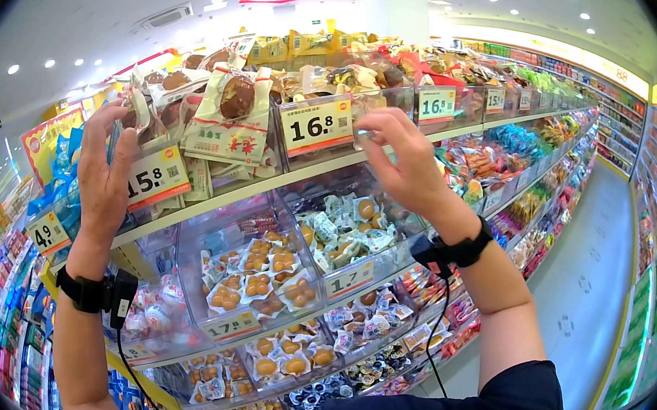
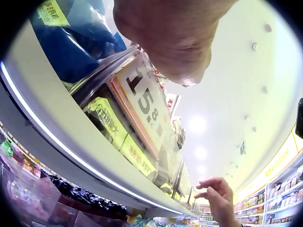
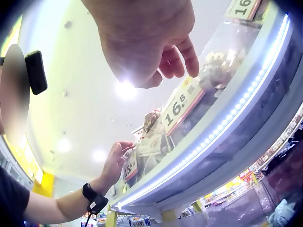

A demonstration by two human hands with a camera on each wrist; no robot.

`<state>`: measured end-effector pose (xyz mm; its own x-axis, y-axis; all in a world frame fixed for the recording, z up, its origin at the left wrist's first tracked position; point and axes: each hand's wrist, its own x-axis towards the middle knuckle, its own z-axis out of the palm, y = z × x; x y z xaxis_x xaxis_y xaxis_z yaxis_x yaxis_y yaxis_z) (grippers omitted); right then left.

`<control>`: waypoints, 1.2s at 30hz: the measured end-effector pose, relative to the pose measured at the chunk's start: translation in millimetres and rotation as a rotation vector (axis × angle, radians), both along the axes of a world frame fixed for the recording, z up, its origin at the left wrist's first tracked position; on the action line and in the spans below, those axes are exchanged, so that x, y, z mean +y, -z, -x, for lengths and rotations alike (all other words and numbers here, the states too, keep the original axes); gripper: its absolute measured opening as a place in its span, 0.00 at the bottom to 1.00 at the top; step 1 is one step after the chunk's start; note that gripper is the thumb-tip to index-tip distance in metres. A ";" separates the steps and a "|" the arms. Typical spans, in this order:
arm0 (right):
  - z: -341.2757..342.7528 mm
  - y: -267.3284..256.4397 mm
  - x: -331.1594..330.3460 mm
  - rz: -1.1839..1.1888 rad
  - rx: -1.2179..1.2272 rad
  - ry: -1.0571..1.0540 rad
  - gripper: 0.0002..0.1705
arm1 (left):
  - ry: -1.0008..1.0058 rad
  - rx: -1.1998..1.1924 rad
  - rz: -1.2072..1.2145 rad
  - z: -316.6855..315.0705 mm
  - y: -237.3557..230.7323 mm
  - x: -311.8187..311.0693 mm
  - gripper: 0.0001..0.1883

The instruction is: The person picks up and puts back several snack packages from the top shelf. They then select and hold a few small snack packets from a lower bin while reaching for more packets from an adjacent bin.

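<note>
The left hand (image 1: pixel 104 176) is reaching up beside a clear packet (image 1: pixel 143 112) on the top shelf; I cannot tell if the fingers are pinching it. The packet is sitting above the 15.8 price tag (image 1: pixel 156 177). A bigger packet (image 1: pixel 228 127) with red writing is leaning next to it, showing something round and brown. The right hand (image 1: pixel 403 157) is hanging well apart from the left, bending its fingers loosely just beside the 16.8 tag (image 1: pixel 319 128). Little packs (image 1: pixel 259 268) of round brown food are lying below.
</note>
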<state>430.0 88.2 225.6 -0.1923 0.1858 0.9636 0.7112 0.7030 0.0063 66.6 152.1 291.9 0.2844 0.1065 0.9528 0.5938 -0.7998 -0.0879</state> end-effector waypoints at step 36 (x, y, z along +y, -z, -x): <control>-158.6 64.6 -144.9 0.798 0.392 -0.089 0.04 | -0.150 0.431 0.188 -202.3 -8.5 -25.7 0.19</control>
